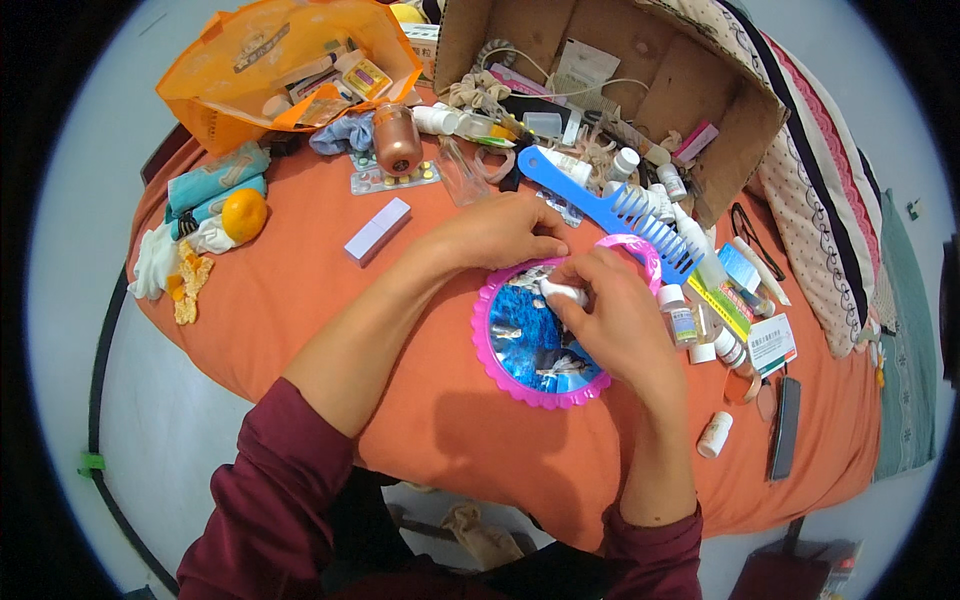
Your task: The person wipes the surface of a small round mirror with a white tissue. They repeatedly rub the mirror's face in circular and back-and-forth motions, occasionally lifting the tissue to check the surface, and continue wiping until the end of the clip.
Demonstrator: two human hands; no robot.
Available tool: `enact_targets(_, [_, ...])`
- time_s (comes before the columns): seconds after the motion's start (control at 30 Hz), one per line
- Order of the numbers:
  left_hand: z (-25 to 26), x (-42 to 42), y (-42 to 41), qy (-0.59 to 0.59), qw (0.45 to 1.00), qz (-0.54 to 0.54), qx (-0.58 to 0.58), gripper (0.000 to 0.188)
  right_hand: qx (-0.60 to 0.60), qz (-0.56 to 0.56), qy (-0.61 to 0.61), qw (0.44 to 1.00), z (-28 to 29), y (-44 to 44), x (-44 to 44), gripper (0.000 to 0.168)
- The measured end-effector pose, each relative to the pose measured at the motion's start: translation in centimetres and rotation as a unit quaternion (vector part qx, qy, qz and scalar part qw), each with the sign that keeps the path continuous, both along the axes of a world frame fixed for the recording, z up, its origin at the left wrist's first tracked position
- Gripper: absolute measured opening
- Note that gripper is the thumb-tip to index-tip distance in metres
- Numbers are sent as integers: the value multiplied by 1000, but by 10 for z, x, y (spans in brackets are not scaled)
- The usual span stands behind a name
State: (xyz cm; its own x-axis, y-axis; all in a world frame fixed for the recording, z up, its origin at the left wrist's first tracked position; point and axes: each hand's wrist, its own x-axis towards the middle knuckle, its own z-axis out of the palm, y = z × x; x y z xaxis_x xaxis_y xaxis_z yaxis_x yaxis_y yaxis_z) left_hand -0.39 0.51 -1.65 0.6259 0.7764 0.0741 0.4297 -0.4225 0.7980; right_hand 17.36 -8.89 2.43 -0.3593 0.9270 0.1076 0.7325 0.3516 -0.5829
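A round hand mirror (480, 341) with a scalloped pink plastic rim and a pink loop handle (651, 259) lies on the orange cloth before me. Its face bears a glossy blue picture. Between the thumb and fingers of my right hand (619, 322) is a white wad (562, 291), pressed against the upper part of that face. At the far rim is my left hand (517, 229), its fingers curled; whether they grip the rim is hidden. Just beyond both hands lies a large blue comb (592, 202), its teeth close to the pink handle.
A cardboard box (660, 67) spills bottles and hair ties at the back. At back left stands an orange bag (217, 82) holding medicine boxes. A lilac block (377, 231), an orange fruit (244, 214), small bottles (715, 435) and a dark phone-like slab (784, 427) lie around.
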Motion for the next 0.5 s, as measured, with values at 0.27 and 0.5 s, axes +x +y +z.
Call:
enact_targets(0.27, [-2,2,1,-8,1000,1,6,22,3,84,7,996,-2,-9,-10,17])
enact_targets(0.5, [1,0,-2,2,1000,10,15,23,-99,40,-47,993,17,-7,11,20])
